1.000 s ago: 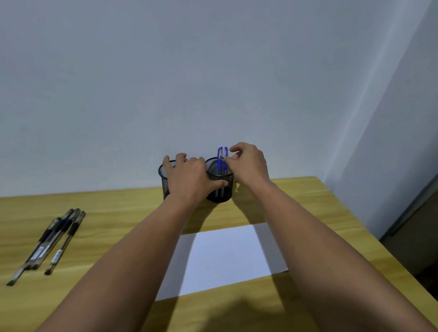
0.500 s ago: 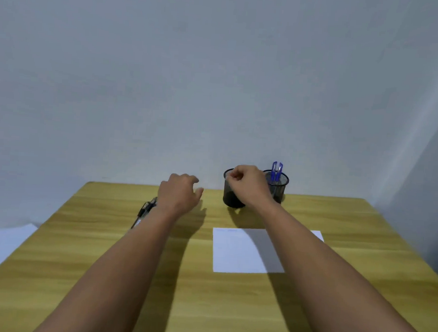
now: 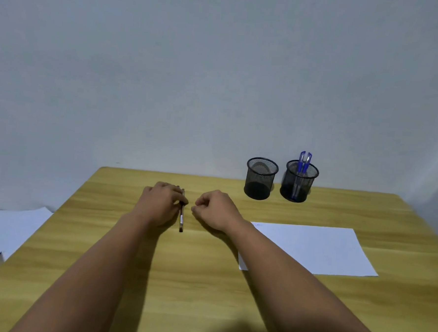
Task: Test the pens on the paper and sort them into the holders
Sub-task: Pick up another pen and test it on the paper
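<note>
Now | left grip (image 3: 161,204) curled on dark pen (image 3: 182,218), toward surface's (image 3: 193,279) far left corner | right grip (image 3: 215,210) curled, empty, just beside | blue pens (image 3: 302,165) in rightmost holder (image 3: 298,190), far edge

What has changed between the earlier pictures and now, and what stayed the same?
Both hands left the empty holder and the right holder and moved left along the table. The left hand now grips a black pen; the right hand let go of the blue pens and is beside it, curled, empty. Holders, blue pens and paper stayed in place.
</note>
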### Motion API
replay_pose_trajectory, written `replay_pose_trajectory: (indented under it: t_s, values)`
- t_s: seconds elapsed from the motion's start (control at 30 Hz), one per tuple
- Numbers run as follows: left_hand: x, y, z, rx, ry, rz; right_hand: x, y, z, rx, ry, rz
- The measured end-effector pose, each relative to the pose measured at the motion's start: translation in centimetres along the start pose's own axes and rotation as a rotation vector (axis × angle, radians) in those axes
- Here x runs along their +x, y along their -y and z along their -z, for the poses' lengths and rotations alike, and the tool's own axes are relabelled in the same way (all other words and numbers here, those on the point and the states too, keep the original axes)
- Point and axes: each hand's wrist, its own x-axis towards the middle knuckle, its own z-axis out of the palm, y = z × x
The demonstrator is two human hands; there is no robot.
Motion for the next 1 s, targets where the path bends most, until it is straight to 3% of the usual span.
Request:
replay_pose_trajectory:
  t_s: [0.33,0.4,0.6,0.73,0.87,1.0]
  values:
    - [1.3,-1.8,-0.9,-0.025,-0.138,-0.105,-0.3,-0.5,0.7,-0.185,-0.067,-0.013]
    - [1.3,-2.7,-0.6,-0.045,-0.180,-0.125,-0.5,-1.0,1.9,-0.074,-0.084,-0.027]
    - [1.6,-4.7,1.5,-0.065,-0.252,-0.158,-2.5,-2.3,6.9,0.633,-0.269,-0.126]
    - [1.6,-8.1,3.4,-0.200,-0.351,-0.256,-4.4,-2.9,9.2,0.992,-0.328,-0.232]
    - [0.7,-12.1,5.2,-0.355,-0.346,-0.297,-5.6,-2.9,9.9,1.014,-0.365,-0.227]
    - [0.0,-14.2,6.1,-0.462,-0.280,-0.229,-7.0,-2.4,11.4,1.124,-0.439,-0.211]
